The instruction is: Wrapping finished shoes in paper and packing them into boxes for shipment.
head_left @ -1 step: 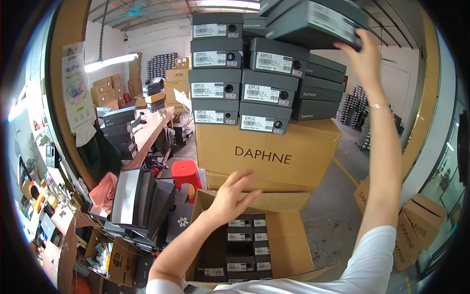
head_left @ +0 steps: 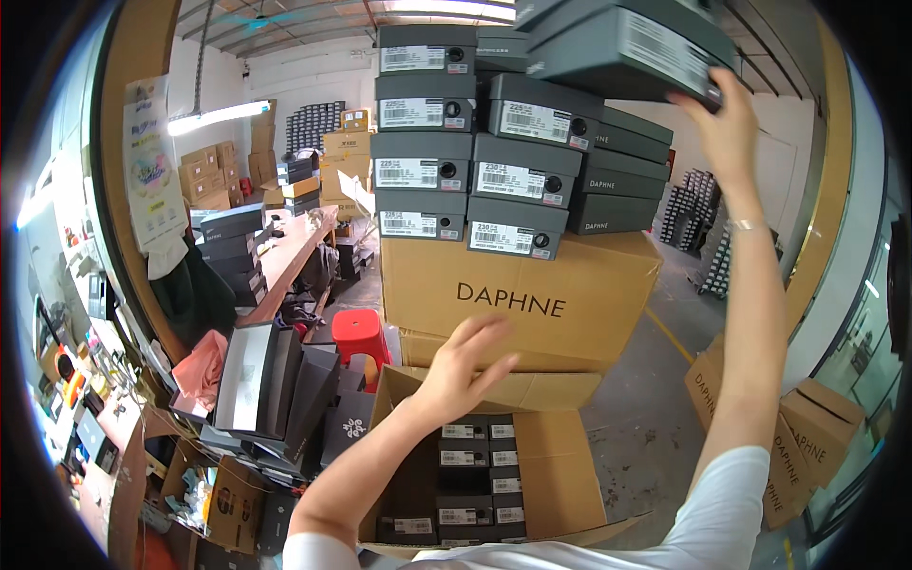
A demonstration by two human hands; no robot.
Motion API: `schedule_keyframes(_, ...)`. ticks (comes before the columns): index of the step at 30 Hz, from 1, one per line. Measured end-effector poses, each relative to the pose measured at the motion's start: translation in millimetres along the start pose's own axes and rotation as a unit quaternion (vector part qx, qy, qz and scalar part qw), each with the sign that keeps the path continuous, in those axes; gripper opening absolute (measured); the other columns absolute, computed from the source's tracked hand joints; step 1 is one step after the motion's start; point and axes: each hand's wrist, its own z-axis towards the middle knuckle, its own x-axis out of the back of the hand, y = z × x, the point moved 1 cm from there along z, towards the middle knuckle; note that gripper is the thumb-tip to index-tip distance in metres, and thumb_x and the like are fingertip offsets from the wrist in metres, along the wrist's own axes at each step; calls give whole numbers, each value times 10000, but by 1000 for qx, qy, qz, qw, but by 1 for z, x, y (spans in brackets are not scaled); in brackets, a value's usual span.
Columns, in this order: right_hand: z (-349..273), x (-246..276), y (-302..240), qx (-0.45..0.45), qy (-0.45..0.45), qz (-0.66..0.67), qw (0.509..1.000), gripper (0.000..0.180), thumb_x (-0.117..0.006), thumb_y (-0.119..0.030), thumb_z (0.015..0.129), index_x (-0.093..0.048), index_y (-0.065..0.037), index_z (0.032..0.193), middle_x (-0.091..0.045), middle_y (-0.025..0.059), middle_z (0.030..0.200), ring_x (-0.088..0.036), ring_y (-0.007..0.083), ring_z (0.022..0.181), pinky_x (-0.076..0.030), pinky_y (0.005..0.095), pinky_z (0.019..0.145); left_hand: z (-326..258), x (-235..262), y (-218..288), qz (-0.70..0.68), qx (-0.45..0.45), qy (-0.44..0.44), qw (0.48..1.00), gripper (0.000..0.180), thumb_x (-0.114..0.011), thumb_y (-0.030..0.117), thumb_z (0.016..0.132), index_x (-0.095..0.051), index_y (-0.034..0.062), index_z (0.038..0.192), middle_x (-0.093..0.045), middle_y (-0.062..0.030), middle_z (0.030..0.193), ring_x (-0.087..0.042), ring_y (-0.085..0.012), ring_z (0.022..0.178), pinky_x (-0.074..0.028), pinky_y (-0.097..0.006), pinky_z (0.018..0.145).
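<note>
High at the upper right, my right hand (head_left: 727, 119) grips the corner of a dark grey shoebox (head_left: 589, 52). The held box is tilted and its far side runs off the top of the view. My left hand (head_left: 465, 370) holds nothing, fingers apart, over the open carton (head_left: 565, 470) in front of me. Dark shoeboxes (head_left: 465, 459) with white labels stand in rows inside that carton. Beyond it, a stack of grey shoeboxes (head_left: 423, 160) rests on a closed brown carton (head_left: 513, 299), just under the held box.
A red stool (head_left: 358, 334) stands left of the cartons. Opened shoeboxes (head_left: 252, 385) pile up at the left, near a cluttered workbench (head_left: 119, 456). More brown cartons (head_left: 803, 446) sit on the floor at the right. A long table (head_left: 294, 256) lies further back.
My right hand and the shoebox in it have shifted a little to the right. My left hand has risen slightly and moved right.
</note>
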Motion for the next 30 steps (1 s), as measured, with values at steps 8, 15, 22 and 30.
schedule_keyframes(8,-38,192,-83,-178,-22,4,984,442,-718,-80,817,-525,25,1200,-637,89,1091,-589,167,981,-446,291,900,69,-42,70,-591,145,25,793,648,-339,522,990,-369,28,1408,-463,-142,1344,-459,-258,1238,-341,-396,1059)
schedule_keyframes(15,-199,265,-237,-270,-103,-67,955,447,-712,-39,782,-513,38,1175,-537,137,1249,-524,217,1135,-412,342,966,-6,-61,123,-862,355,30,359,781,-385,676,894,-376,82,1402,-450,-146,1325,-454,-282,1206,-401,-459,999)
schedule_keyframes(22,-184,367,-311,-317,-449,127,826,671,-602,-542,847,-538,23,1205,-416,237,1400,-399,378,1303,-309,435,1074,-181,-51,50,-856,402,-14,324,526,-380,463,959,-499,59,1274,-573,-120,1160,-574,-251,1062,-520,-401,874)
schedule_keyframes(30,-186,257,-324,-166,-677,156,699,1024,-380,-779,807,-400,75,1373,-317,259,1470,-266,434,1380,-186,510,1127,-257,-77,97,-831,475,56,285,453,-389,364,985,-510,48,1286,-595,-103,1164,-623,-200,986,-554,-330,827)
